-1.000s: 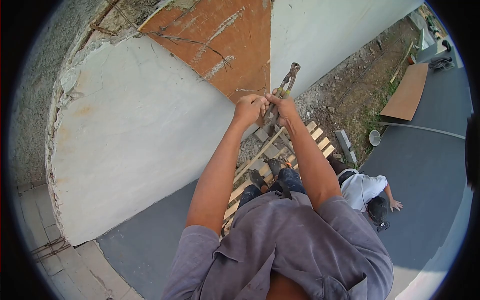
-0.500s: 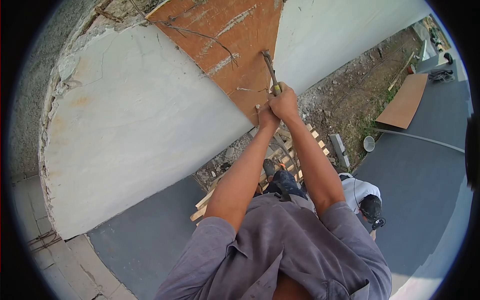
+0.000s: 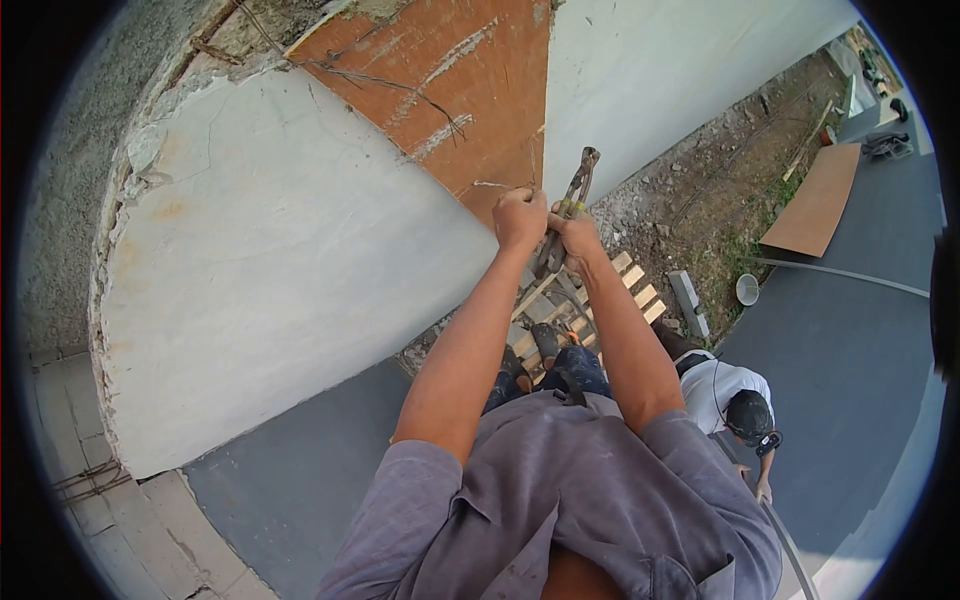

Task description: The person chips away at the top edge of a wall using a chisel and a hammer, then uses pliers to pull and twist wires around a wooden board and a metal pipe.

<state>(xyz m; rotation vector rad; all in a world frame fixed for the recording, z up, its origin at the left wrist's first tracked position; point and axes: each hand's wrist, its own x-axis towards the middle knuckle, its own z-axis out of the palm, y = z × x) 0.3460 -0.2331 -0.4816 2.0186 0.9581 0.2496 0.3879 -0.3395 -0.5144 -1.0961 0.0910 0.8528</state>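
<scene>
In my right hand (image 3: pixel 577 238) is a pair of long metal pincers (image 3: pixel 581 178) with yellow-green marks near the grip. Its head points up and away, clear of the board, and the handles reach below my fist. My left hand (image 3: pixel 521 217) is closed in a pinch beside it, at the lower part of an orange-brown wooden board (image 3: pixel 480 90). A thin wire (image 3: pixel 533 163) rises from the fingertips of that hand. Longer bent wires (image 3: pixel 400 82) stick out from the board higher up.
White wall panels (image 3: pixel 280 270) flank the board. Below me are a slatted wooden pallet (image 3: pixel 632 278) and rubble. A co-worker in a white shirt (image 3: pixel 735 392) bends at the right, near a bucket (image 3: pixel 747 289), a block (image 3: pixel 688 303) and a brown sheet (image 3: pixel 815 200).
The pincers have come away from the board and shifted right and down in my right hand. My left hand has left the tool for the wire. The co-worker now reaches to a long strip.
</scene>
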